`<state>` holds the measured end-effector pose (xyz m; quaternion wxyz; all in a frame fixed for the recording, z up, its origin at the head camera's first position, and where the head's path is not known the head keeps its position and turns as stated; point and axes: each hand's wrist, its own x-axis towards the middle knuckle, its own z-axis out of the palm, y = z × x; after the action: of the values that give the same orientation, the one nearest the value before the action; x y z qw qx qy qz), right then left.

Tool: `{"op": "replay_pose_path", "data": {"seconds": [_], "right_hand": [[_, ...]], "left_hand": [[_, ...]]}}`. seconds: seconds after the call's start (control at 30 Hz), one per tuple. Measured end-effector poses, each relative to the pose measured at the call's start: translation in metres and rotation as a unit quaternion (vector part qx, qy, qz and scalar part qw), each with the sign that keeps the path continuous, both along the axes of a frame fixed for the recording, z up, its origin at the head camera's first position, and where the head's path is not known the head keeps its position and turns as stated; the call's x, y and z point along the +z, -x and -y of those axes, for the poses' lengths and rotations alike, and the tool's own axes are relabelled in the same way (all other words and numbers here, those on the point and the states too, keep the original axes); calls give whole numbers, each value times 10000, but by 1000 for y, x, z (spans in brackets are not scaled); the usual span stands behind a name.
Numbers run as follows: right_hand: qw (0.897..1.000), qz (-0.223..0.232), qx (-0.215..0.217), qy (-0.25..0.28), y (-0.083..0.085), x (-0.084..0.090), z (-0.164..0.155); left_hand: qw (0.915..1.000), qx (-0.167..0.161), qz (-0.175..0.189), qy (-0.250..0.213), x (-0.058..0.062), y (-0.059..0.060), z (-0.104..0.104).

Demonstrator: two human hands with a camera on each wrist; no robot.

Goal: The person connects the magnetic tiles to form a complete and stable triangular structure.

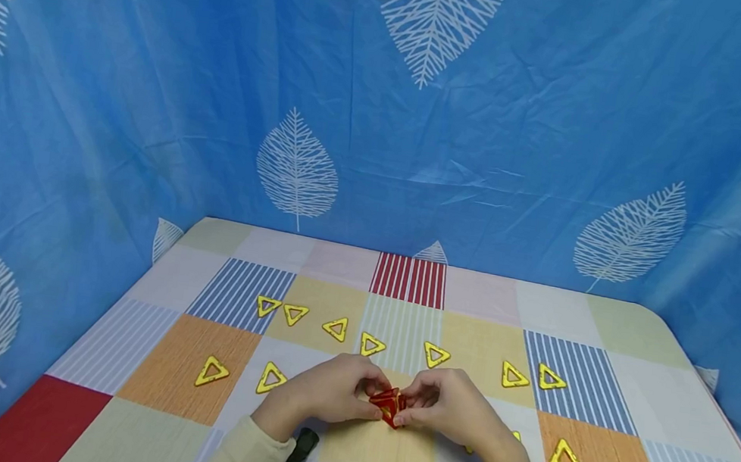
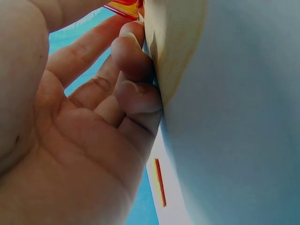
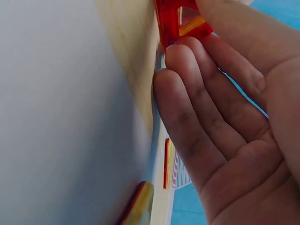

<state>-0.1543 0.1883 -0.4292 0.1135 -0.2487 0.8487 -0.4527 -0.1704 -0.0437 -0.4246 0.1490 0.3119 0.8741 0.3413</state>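
Near the front middle of the table, a small cluster of red triangular magnetic tiles [image 1: 388, 401] stands up between the two hands. My left hand [image 1: 333, 391] pinches its left side with thumb and fingers. From the other side my right hand [image 1: 456, 407] pinches the cluster too. In the right wrist view, a red tile [image 3: 170, 21] with an open middle shows between thumb and fingers, its lower edge close to the tabletop. Only a red and yellow corner of the tiles [image 2: 125, 8] appears at the top of the left wrist view; fingers hide the rest.
Several yellow triangular tiles lie flat around the hands, among them one at left [image 1: 212, 371], one behind the hands [image 1: 436, 355] and one at right [image 1: 568, 458]. The patchwork tablecloth [image 1: 170, 361] reaches back to a blue curtain [image 1: 475, 159] with white leaves.
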Motion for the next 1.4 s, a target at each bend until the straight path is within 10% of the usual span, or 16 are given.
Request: {"op": "replay_pose_path", "data": {"seconds": [0.7, 1.4], "right_hand": [[9984, -490, 183, -227, 2, -2, 7], [9932, -371, -474, -992, 3, 4, -11]], "left_hand": [[9992, 308, 115, -209, 6, 4, 14], [9932, 1150, -15, 175, 10, 6, 129]]}}
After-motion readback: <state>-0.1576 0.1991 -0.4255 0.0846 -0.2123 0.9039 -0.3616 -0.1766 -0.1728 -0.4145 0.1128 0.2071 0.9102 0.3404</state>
